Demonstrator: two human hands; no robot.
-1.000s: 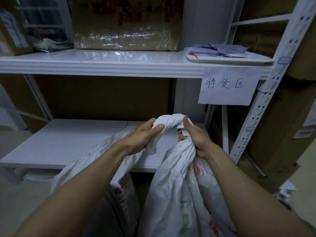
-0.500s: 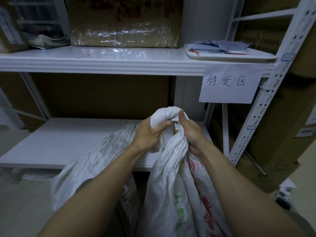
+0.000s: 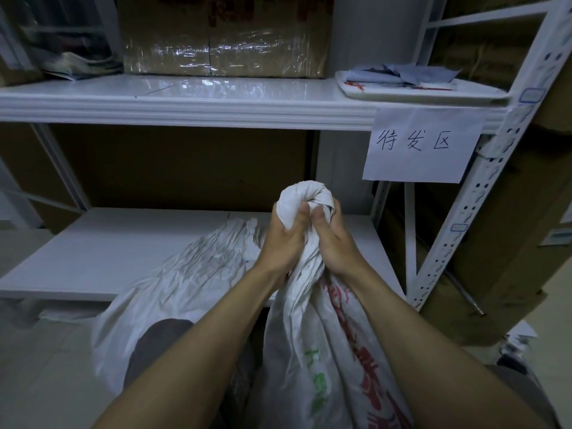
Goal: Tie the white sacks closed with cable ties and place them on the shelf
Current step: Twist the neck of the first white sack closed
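A white woven sack (image 3: pixel 312 351) with red and green print stands upright in front of me, its mouth twisted into a bunched neck (image 3: pixel 305 196). My left hand (image 3: pixel 283 239) and my right hand (image 3: pixel 332 243) both grip that neck side by side, thumbs pressed together just under the folded-over top. A second white sack (image 3: pixel 173 289) slumps to the left behind my left forearm, leaning against the lower white shelf (image 3: pixel 117 243). No cable tie is visible.
The upper shelf (image 3: pixel 185 100) carries a taped cardboard box (image 3: pixel 223 35), a white tray with papers (image 3: pixel 411 85) and a stack of papers at the left. A handwritten paper sign (image 3: pixel 418 147) hangs from its edge. A perforated white upright (image 3: pixel 483 187) and cardboard boxes stand at right.
My hands have drawn together on the sack's neck, from apart to thumbs touching. The loop of fabric between them has been folded down into a tight bunch.
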